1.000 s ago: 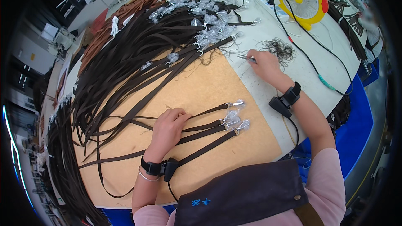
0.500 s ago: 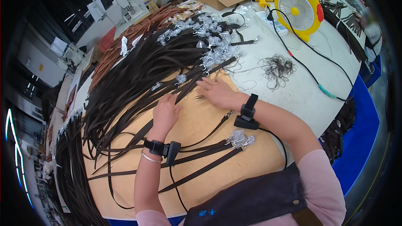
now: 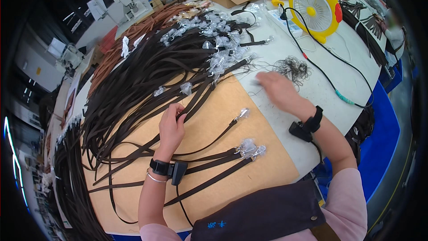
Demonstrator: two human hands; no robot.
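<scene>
Where the dark apron [image 3: 267, 209] lies nearest: small blue characters show at its left, beside plain dark cloth.
Loose straps [image 3: 214, 176]: on the tan sheet [image 3: 249, 183], right of the left forearm; probably light and limp, best taken by the flat band just short of the metal clips [image 3: 255, 155], since their clear wrapping looks slippery.
Left hand [image 3: 170, 127]: fingers closed, it seems, on a long dark strap [image 3: 200, 100] slanting toward the far side.
Held strap: likely bends easily across its face, stiffer edgewise, hardly fragile; a pinch on both faces should steady it.
Right hand [image 3: 278, 91]: blurred over the white counter [image 3: 277, 127]; whether its fingers are apart or grip anything, I cannot tell.
Thread tangle [image 3: 294, 69]: just beyond that hand, wispy.
Strap pile [image 3: 133, 85]: far left; no label legible.
Yellow fan [image 3: 314, 11]: far right; no readable brand.
</scene>
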